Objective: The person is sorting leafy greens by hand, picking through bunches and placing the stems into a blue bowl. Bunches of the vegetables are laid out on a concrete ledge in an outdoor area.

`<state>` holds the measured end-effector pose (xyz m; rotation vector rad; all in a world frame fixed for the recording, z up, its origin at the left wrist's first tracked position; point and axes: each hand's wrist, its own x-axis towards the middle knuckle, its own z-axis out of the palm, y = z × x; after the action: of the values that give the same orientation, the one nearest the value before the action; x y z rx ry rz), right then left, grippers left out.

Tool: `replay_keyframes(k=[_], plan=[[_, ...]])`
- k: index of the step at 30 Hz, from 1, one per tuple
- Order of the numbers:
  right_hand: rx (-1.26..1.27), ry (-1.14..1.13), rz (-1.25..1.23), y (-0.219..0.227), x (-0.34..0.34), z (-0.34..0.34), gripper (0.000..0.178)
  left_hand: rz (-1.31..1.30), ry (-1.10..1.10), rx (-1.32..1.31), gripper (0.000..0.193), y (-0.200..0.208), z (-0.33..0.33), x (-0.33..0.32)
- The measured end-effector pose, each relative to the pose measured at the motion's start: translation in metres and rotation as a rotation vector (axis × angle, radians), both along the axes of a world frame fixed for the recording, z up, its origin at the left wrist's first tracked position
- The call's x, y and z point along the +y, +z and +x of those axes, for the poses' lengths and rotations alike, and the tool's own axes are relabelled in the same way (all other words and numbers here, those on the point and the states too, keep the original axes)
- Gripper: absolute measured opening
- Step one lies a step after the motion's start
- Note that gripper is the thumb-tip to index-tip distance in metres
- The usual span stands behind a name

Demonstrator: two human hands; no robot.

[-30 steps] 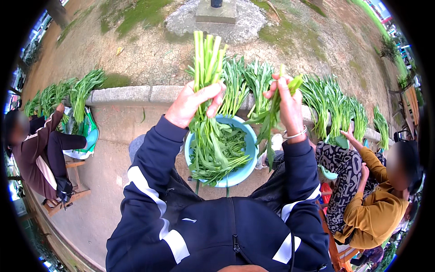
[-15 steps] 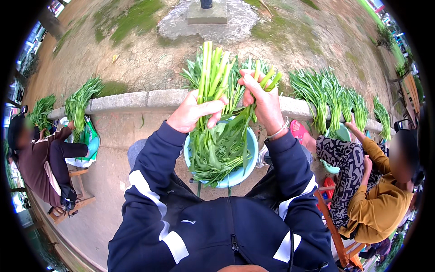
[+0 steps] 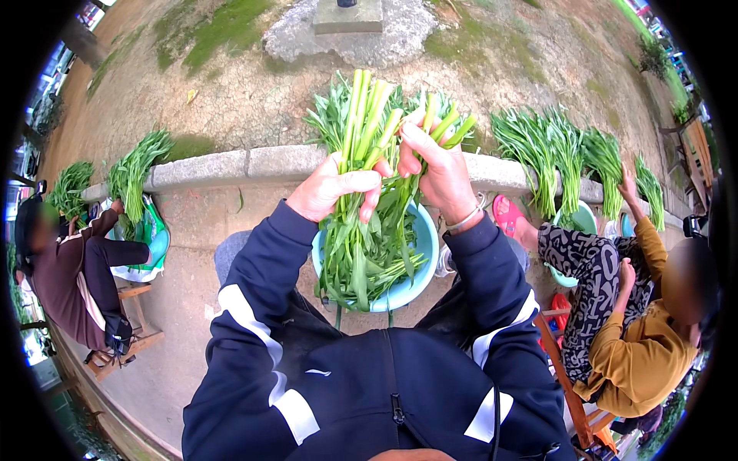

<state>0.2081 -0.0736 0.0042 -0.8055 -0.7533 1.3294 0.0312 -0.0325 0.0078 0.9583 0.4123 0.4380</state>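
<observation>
My left hand (image 3: pixel 327 188) is closed round a bunch of water spinach stalks (image 3: pixel 363 115), their thick pale-green cut ends pointing up and away from me. Close on its right, my right hand (image 3: pixel 444 173) grips a few more stalks (image 3: pixel 455 137) near their cut ends, with the fingers nearly touching the left bunch. Leaves from both bunches hang down over a light-blue basin (image 3: pixel 429 265) between my knees. More leafy greens (image 3: pixel 384 280) lie inside it, partly hidden by the hanging leaves.
A low stone kerb (image 3: pixel 207 172) runs across in front, with a pile of greens (image 3: pixel 329 115) behind my hands. Several bunches (image 3: pixel 530 150) lean on it at right. Seated people are on both sides; the right one (image 3: pixel 646 346) has a green basin (image 3: pixel 584 219).
My right hand has shifted slightly left, bringing its stalks closer to the left bunch. The person at right has reached farther out to a bunch on the kerb.
</observation>
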Motion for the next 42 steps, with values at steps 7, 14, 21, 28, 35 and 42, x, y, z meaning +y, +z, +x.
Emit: replay_keyframes(k=[7, 14, 21, 28, 35, 42], plan=[[-0.071, -0.009, 0.009, 0.002, 0.000, 0.003, 0.017, -0.073, 0.028, -0.069, 0.033, -0.002, -0.003, 0.002], [0.099, -0.114, -0.018, 0.004, 0.000, 0.004, 0.023, -0.161, 0.095, 0.029, 0.039, -0.004, -0.002, 0.003], [0.008, -0.119, -0.005, 0.000, 0.000, 0.007, 0.026, -0.116, 0.207, 0.080, 0.032, -0.005, -0.002, 0.003], [-0.055, -0.187, -0.016, 0.002, -0.002, 0.018, 0.025, -0.041, 0.350, 0.113, 0.029, -0.009, -0.006, 0.009], [-0.045, -0.359, 0.020, 0.009, -0.001, 0.064, 0.026, 0.013, 0.419, 0.179, 0.019, -0.005, -0.002, 0.012], [-0.406, -0.473, -0.100, 0.007, -0.012, 0.080, 0.015, 0.345, 0.452, 0.411, 0.012, -0.018, 0.001, 0.010]])
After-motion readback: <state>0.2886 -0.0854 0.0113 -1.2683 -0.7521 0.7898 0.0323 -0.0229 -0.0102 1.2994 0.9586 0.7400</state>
